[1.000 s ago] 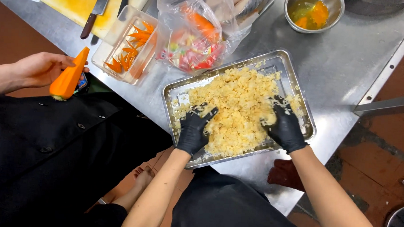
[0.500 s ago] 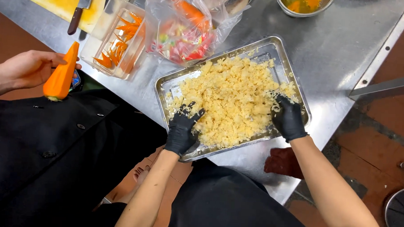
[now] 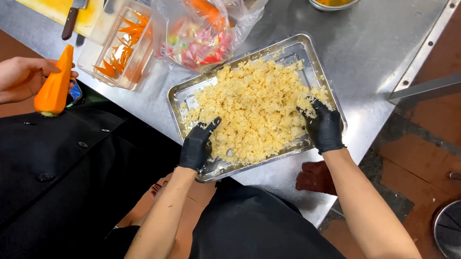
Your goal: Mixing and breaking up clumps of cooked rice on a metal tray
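A rectangular metal tray (image 3: 300,47) lies on the steel table, filled with a pale yellow crumbly mixture (image 3: 256,110). Both my hands wear black gloves. My left hand (image 3: 198,144) rests in the mixture at the tray's near left corner, fingers spread and pressing into the crumbs. My right hand (image 3: 322,126) digs into the mixture at the right side of the tray, fingers partly buried. Neither hand lifts anything clear of the tray.
A co-worker's hand (image 3: 15,78) at the left holds a carrot (image 3: 54,83). A clear tub of carrot slices (image 3: 118,41), a plastic bag of mixed vegetables (image 3: 198,29), a yellow cutting board with a knife (image 3: 71,14) and a metal bowl (image 3: 332,0) stand behind.
My view has shifted, so the tray sits more to the centre. My hands have kept working the mixture, the left sliding slightly toward the tray's near corner. The co-worker's carrot stays in hand.
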